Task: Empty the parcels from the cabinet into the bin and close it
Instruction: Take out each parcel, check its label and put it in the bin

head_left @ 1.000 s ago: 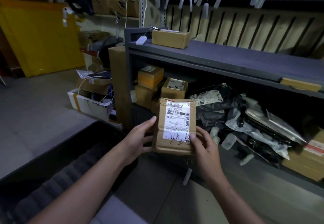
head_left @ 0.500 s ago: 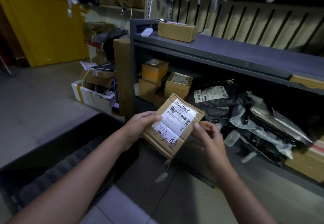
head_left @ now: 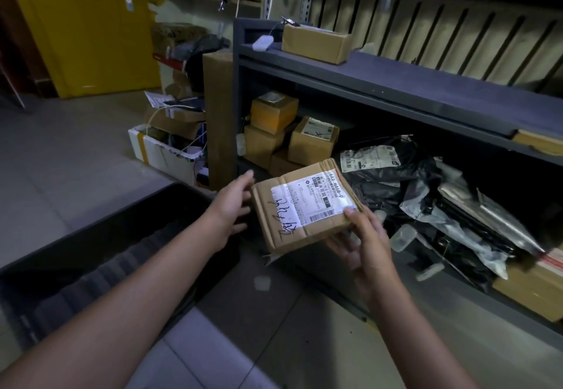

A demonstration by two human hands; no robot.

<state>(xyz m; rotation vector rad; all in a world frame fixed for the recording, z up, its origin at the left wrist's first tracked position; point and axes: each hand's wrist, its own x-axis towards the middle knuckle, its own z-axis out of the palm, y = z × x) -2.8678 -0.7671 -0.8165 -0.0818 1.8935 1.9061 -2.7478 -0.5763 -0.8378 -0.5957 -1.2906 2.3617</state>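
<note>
Turned further since half a second ago, the parcel [head_left: 304,205] now lies nearly flat with its label up, and the left hand [head_left: 231,205] has loosened from it. The grey cabinet [head_left: 380,83] fills the right side; its lower shelf holds stacked cardboard boxes [head_left: 274,114] at the left end and a heap of black bags [head_left: 405,193] beside them. The black bin [head_left: 128,254] stands open on the floor at lower left, below the left forearm. The parcel is in the air in front of the cabinet, just right of the bin. The right hand [head_left: 362,245] pinches its near right corner, thumb on top and fingers underneath. The left hand's fingers are spread and relaxed at the parcel's left edge; whether they touch it cannot be told.
</note>
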